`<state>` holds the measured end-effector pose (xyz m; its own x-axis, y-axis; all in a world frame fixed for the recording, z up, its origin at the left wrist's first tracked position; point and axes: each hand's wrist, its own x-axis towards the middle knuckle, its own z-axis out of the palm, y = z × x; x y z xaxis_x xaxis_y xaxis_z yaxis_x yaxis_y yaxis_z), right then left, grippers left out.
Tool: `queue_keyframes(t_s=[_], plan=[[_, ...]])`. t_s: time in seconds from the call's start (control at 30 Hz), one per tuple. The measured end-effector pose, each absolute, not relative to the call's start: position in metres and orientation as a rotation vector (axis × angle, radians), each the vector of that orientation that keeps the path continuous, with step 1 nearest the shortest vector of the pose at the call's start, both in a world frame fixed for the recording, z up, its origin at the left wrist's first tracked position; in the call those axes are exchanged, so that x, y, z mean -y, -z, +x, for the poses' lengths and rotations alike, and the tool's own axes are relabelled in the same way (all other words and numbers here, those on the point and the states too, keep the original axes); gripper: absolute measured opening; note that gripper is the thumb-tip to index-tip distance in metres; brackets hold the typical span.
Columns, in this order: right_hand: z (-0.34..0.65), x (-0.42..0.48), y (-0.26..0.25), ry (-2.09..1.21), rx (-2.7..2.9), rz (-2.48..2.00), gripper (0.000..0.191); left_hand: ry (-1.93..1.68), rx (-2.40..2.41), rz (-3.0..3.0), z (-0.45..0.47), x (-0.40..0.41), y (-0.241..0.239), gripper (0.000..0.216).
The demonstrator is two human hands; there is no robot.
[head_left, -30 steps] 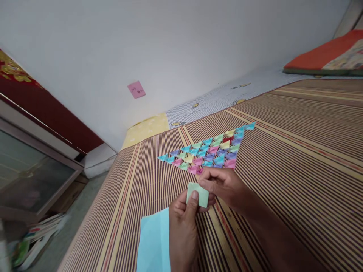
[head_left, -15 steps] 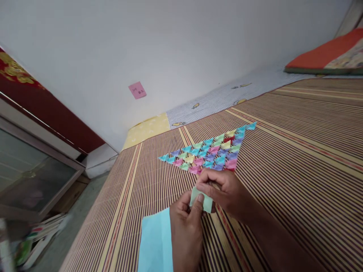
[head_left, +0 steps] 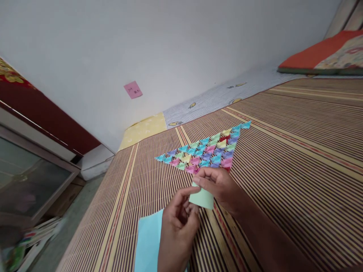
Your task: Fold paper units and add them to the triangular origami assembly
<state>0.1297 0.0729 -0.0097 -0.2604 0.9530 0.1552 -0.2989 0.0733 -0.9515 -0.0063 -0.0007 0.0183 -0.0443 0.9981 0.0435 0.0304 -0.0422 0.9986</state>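
A small piece of light green paper (head_left: 202, 199) is held up above the striped mat. My right hand (head_left: 217, 184) pinches its upper edge between thumb and fingers. At the paper's left edge is my left hand (head_left: 180, 223), index finger across the front and other fingers curled under it; its thumb is off the paper. Beneath and left of that hand lies a sheet of light blue paper (head_left: 148, 241), partly covered by the hand. Just beyond my hands, rows of small folded paper pieces (head_left: 208, 149) in several colours form a triangle on the mat.
The striped mat (head_left: 272, 151) covers the raised surface, with a checked cloth (head_left: 210, 102) and yellow cloth (head_left: 146, 128) along the wall. A pink note (head_left: 133, 90) is on the wall. Folded orange bedding (head_left: 314, 53) lies far right. A glass-paned cabinet (head_left: 34, 177) stands left.
My left thumb has come off the front of the green paper, and the left index finger now lies across it. More of the paper's face shows. The view has shifted slightly.
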Motion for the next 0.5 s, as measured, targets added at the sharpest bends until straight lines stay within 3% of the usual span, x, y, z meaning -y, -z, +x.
queue_keyframes(t_s=[0.27, 0.5], plan=[[0.144, -0.067, 0.005, -1.517, 1.362, -0.542, 0.021, -1.524, -1.184, 1.076, -0.025, -0.008, -0.003, 0.026], [0.147, -0.066, 0.001, -1.385, 1.466, -0.571, 0.013, -1.526, -1.181, 1.065, -0.027, -0.008, -0.002, 0.025]])
